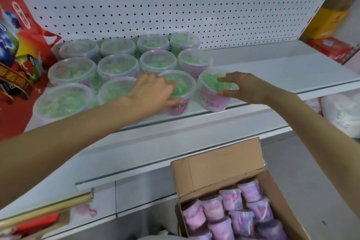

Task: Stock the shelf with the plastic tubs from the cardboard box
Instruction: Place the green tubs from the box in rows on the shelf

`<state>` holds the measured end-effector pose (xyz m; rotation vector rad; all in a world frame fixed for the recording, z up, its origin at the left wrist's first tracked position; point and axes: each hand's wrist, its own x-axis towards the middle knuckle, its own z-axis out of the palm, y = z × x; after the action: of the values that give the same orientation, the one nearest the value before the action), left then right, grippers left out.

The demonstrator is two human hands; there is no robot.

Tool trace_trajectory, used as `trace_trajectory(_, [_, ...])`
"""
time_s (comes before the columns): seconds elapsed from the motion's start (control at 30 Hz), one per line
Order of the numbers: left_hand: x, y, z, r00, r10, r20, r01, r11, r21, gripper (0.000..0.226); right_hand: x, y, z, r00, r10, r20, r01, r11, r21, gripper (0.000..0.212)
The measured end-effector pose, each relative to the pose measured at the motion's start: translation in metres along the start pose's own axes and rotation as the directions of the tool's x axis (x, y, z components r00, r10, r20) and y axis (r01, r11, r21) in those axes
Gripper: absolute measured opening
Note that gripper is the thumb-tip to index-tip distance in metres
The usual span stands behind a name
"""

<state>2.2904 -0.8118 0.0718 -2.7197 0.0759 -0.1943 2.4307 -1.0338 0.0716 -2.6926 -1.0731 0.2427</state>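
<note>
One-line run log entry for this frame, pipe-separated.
phase: placing tubs | left hand grips front-row tub | right hand grips rightmost tub | both on shelf | remaining tubs in cardboard box

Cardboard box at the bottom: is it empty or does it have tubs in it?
Not empty. The cardboard box is open, flaps up, and rows of purple-labelled tubs packed close together fill the part in view.

Lidded tubs upright on shelf, others in cardboard box
</note>
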Motion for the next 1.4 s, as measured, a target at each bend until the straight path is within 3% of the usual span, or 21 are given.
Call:
trace_trajectory(0.1, [0.002, -0.006, -0.003, 1.0, 0.007, 0.019, -0.005, 0.989, -0.149, 0.063, -0.002, -0.006, 0.007, 1.0, -0.003, -0.025, 0.003, 1.0, -0.005, 0.07])
trace_trajectory(0.23, [-0.002, -0.02, -0.002, 0.974, 0.125, 0.188, -0.056, 0.94, -0.336, 0.063, -0.003, -0.01, 0.012, 0.999, -0.005, -0.052, 0.0, 0.995, -0.096, 0.066])
trace_trajectory(0.43, [-0.006, -0.024, 0.003, 0.979, 0.121, 0.167, -0.064, 0.949, -0.309, 0.062, 0.004, -0.005, -0.01, 0.967, -0.135, 0.218, 0.108, 0.985, 0.133, 0.056])
trace_trajectory(0.57, [-0.005, -0.025, 0.005, 0.98, 0.098, 0.172, -0.036, 0.943, -0.331, 0.062, 0.005, -0.009, -0.011, 0.998, -0.032, 0.053, 0.018, 0.968, 0.251, 0.064])
trace_trajectory(0.7, [-0.006, -0.022, 0.006, 0.983, 0.095, 0.158, -0.035, 0.937, -0.348, 0.059, 0.011, -0.011, 0.006, 0.996, -0.077, 0.033, 0.075, 0.995, 0.059, 0.062])
trace_trajectory(0.87, [-0.007, -0.022, 0.001, 0.981, 0.081, 0.174, -0.012, 0.93, -0.368, 0.06, 0.012, -0.007, -0.003, 0.983, -0.125, 0.134, 0.118, 0.991, 0.057, 0.061])
trace_trajectory(1.3, [-0.02, -0.013, 0.003, 0.991, 0.05, 0.125, 0.007, 0.907, -0.421, 0.058, -0.001, -0.018, -0.002, 0.989, -0.097, 0.112, 0.095, 0.995, 0.029, 0.062])
trace_trajectory(1.4, [-0.026, -0.012, -0.006, 0.99, 0.053, 0.133, 0.007, 0.911, -0.412, 0.06, -0.006, -0.027, -0.006, 0.992, -0.019, 0.122, 0.039, 0.985, -0.17, 0.067])
